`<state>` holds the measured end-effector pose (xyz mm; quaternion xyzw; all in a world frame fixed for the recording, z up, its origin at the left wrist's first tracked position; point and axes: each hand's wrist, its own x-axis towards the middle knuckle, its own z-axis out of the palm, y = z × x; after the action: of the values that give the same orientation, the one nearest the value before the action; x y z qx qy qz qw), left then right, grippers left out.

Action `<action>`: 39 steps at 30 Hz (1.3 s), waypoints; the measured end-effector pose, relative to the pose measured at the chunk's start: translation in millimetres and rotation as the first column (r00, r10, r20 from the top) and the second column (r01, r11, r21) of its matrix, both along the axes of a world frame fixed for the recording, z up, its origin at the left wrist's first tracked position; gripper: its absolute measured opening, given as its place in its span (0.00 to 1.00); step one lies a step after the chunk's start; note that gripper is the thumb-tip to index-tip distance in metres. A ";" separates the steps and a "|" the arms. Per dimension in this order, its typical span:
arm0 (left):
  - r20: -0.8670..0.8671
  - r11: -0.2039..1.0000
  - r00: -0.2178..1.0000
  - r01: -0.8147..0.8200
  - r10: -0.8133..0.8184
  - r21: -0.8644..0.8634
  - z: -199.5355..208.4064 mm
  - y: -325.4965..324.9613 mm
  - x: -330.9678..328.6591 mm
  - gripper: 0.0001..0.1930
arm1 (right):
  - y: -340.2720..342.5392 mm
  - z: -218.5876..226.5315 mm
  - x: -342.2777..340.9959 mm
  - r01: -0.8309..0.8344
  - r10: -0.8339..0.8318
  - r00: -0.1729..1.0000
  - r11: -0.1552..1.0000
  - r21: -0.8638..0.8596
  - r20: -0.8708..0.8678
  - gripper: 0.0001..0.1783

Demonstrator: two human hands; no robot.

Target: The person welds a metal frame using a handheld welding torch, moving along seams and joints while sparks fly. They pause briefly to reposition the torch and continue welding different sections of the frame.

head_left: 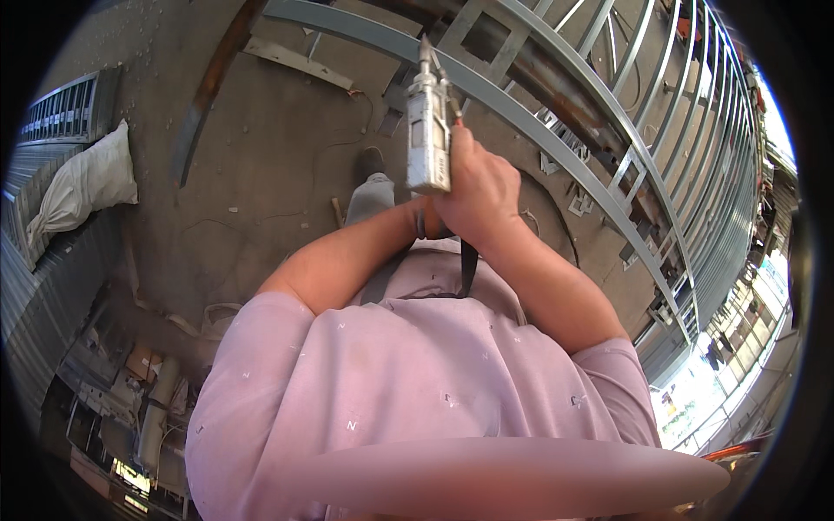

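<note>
One right hand (486,184): clamping around a white boxy tool (426,143).
Tool position: pointing away from the body, its tip overlapping the grey curved rail (365,33) in view, contact not showing clearly.
Left hand: hiding behind the right one, its forearm (347,253) showing; I cannot tell its grip.
White sack (91,178): lying far left.

This looks like a metal fabrication workshop, partly open to daylight towards four o'clock. A large grey barred frame (486,93) spans twelve to three o'clock, with metal offcuts (560,136) near two. A rusty bar (210,82) shows between ten and eleven, over a dusty floor (287,152). Corrugated sheets (56,313) fill eight to nine; a scuffed handheld tool (426,139) is at twelve.
</note>
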<state>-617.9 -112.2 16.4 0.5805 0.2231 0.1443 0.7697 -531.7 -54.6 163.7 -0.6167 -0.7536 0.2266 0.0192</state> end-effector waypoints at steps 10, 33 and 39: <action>0.063 1.000 0.998 -0.007 0.008 -0.012 -3.4 -12.8 -13.7 0.21 | -19.8 -15.2 -12.8 -0.022 0.024 0.999 0.999 -0.045 0.028 0.21; -0.148 0.933 0.979 0.179 -0.139 0.312 77.6 70.7 4.7 0.29 | 16.0 47.0 110.0 0.210 -0.389 0.773 0.902 -0.376 -0.501 0.28; -0.097 0.825 0.895 -0.354 0.436 0.441 89.3 120.0 -81.0 0.23 | 26.1 105.9 211.3 0.413 -0.498 0.718 0.867 -0.279 -0.486 0.17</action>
<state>-698.9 7.9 105.6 0.6814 0.3772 0.2875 0.5575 -320.4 -28.5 269.6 -0.6928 -0.5216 0.4359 0.2407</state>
